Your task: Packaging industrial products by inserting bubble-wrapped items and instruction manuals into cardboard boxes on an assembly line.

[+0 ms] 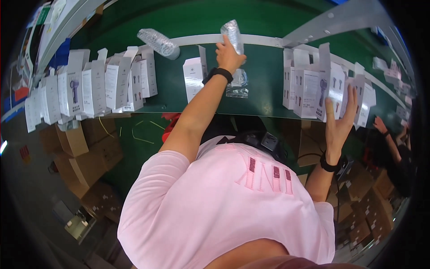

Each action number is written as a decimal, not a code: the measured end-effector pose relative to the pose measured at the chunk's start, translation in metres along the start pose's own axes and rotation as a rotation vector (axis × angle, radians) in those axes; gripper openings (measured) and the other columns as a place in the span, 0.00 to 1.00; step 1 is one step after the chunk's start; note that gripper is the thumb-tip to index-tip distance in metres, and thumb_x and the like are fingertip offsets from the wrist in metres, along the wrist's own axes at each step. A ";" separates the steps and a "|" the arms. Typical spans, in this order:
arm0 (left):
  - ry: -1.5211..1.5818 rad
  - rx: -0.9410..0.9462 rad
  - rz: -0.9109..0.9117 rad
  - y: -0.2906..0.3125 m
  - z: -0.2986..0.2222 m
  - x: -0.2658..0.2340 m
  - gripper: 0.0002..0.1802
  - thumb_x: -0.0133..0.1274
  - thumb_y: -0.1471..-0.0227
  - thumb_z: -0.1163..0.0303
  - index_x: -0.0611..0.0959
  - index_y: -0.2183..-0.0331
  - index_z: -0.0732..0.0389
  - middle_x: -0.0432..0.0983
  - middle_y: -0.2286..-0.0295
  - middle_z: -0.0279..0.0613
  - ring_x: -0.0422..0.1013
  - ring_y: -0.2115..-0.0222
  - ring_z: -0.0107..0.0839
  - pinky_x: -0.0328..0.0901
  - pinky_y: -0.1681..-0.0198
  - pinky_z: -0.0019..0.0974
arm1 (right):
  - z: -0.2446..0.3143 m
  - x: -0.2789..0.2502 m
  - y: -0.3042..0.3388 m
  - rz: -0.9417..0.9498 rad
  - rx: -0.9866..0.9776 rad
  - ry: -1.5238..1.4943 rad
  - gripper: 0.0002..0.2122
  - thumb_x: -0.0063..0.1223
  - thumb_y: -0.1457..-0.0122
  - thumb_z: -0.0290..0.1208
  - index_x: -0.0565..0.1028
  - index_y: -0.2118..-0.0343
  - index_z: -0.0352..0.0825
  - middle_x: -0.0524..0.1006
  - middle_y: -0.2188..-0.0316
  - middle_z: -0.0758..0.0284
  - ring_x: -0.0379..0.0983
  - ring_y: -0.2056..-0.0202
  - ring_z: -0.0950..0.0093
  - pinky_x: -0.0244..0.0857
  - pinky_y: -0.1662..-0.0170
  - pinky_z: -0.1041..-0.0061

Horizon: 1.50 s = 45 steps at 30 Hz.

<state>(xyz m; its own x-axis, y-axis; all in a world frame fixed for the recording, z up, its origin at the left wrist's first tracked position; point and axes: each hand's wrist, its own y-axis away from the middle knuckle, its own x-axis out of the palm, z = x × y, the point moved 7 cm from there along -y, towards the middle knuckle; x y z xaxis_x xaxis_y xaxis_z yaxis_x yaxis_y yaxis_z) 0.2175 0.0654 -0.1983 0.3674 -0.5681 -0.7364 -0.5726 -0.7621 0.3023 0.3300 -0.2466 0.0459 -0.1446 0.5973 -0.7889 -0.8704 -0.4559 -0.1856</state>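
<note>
My left hand (230,57) is closed around a bubble-wrapped item (231,30) at the far edge of the green work surface (172,96). Close below that hand lie a clear plastic packet (241,78) and a flat clear bag (237,92). A white box (193,74) with a raised flap stands just left of my left forearm. Farther left, a second bubble-wrapped item (160,43) lies on its side. My right hand (341,119) has its fingers spread against the row of white printed boxes (308,92) on the right; something yellow covers one fingertip.
Another row of white boxes (95,87), several with flaps up, lines the left side. A grey metal post (329,22) rises at the far right. Cardboard cartons (74,157) sit on the floor below. Another person's hand (380,125) reaches in at the right.
</note>
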 end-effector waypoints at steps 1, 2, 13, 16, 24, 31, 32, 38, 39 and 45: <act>0.075 0.033 -0.037 -0.006 0.005 -0.006 0.54 0.67 0.66 0.58 0.57 0.41 0.62 0.58 0.48 0.65 0.63 0.53 0.57 0.62 0.49 0.51 | 0.022 -0.004 -0.005 -0.028 -0.111 -0.033 0.29 0.58 0.44 0.30 0.62 0.40 0.33 0.62 0.40 0.55 0.60 0.41 0.64 0.59 0.43 0.67; 0.157 0.075 -0.063 -0.009 0.002 -0.014 0.51 0.66 0.65 0.61 0.60 0.42 0.62 0.61 0.49 0.63 0.66 0.55 0.56 0.64 0.51 0.49 | 0.035 -0.005 -0.010 -0.029 -0.076 -0.191 0.28 0.57 0.44 0.28 0.62 0.40 0.32 0.64 0.42 0.56 0.63 0.43 0.65 0.60 0.44 0.68; 0.717 0.896 0.090 0.176 -0.089 -0.204 0.52 0.60 0.63 0.72 0.53 0.38 0.68 0.60 0.45 0.50 0.60 0.45 0.38 0.56 0.43 0.40 | 0.175 0.022 -0.044 0.030 -0.375 -0.853 0.06 0.61 0.49 0.21 0.78 0.68 0.28 0.78 0.68 0.69 0.71 0.67 0.81 0.64 0.60 0.80; 0.777 0.894 0.030 0.175 -0.076 -0.223 0.53 0.61 0.69 0.73 0.58 0.40 0.68 0.61 0.46 0.51 0.62 0.47 0.38 0.55 0.44 0.37 | 0.206 0.010 -0.024 -0.032 -0.554 -0.640 0.05 0.60 0.49 0.20 0.77 0.68 0.29 0.78 0.69 0.66 0.72 0.69 0.77 0.66 0.62 0.78; 1.101 0.620 0.338 0.180 -0.055 -0.226 0.46 0.60 0.65 0.74 0.62 0.42 0.67 0.63 0.47 0.45 0.62 0.48 0.32 0.57 0.45 0.35 | 0.289 0.038 0.028 -0.034 -1.008 -0.212 0.14 0.57 0.58 0.16 0.79 0.64 0.31 0.79 0.63 0.61 0.68 0.73 0.68 0.62 0.68 0.75; 1.198 0.565 0.400 0.179 -0.044 -0.223 0.44 0.61 0.64 0.73 0.64 0.43 0.68 0.67 0.50 0.43 0.65 0.50 0.31 0.58 0.46 0.34 | 0.241 0.044 0.002 -0.233 -0.696 -0.392 0.27 0.62 0.49 0.29 0.67 0.46 0.33 0.77 0.59 0.59 0.73 0.64 0.66 0.64 0.59 0.72; 1.203 0.546 0.380 0.179 -0.039 -0.220 0.44 0.61 0.64 0.73 0.64 0.43 0.68 0.67 0.50 0.43 0.65 0.50 0.31 0.58 0.46 0.34 | 0.223 0.053 -0.013 -0.200 -0.553 -0.730 0.34 0.64 0.51 0.34 0.60 0.42 0.33 0.75 0.56 0.57 0.73 0.61 0.64 0.65 0.55 0.71; 1.378 0.161 0.798 0.185 -0.013 -0.148 0.44 0.67 0.61 0.63 0.67 0.44 0.66 0.68 0.50 0.41 0.66 0.51 0.31 0.60 0.47 0.35 | 0.151 0.191 0.021 0.976 0.397 -1.783 0.36 0.61 0.49 0.40 0.56 0.41 0.30 0.74 0.61 0.60 0.74 0.61 0.66 0.69 0.55 0.68; 1.037 0.228 0.572 0.168 0.008 -0.153 0.44 0.67 0.60 0.60 0.67 0.44 0.66 0.68 0.49 0.43 0.66 0.50 0.32 0.59 0.46 0.35 | 0.124 0.203 0.018 0.824 0.576 -1.572 0.28 0.59 0.48 0.33 0.64 0.45 0.30 0.75 0.66 0.62 0.75 0.65 0.68 0.71 0.59 0.70; -0.062 0.026 -0.233 0.099 0.106 -0.143 0.58 0.66 0.64 0.46 0.60 0.43 0.74 0.63 0.49 0.60 0.58 0.45 0.50 0.55 0.42 0.45 | 0.048 0.197 -0.060 0.277 0.610 -1.130 0.15 0.55 0.44 0.30 0.72 0.54 0.31 0.75 0.60 0.65 0.72 0.58 0.71 0.65 0.52 0.72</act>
<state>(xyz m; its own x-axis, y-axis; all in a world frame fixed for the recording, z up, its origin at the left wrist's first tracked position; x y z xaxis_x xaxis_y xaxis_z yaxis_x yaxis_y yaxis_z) 0.0310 0.1044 -0.1271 0.4467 -0.3569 -0.8204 -0.4963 -0.8618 0.1047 0.3316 -0.0703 -0.0703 -0.4038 0.8879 0.2203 -0.7770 -0.4600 0.4297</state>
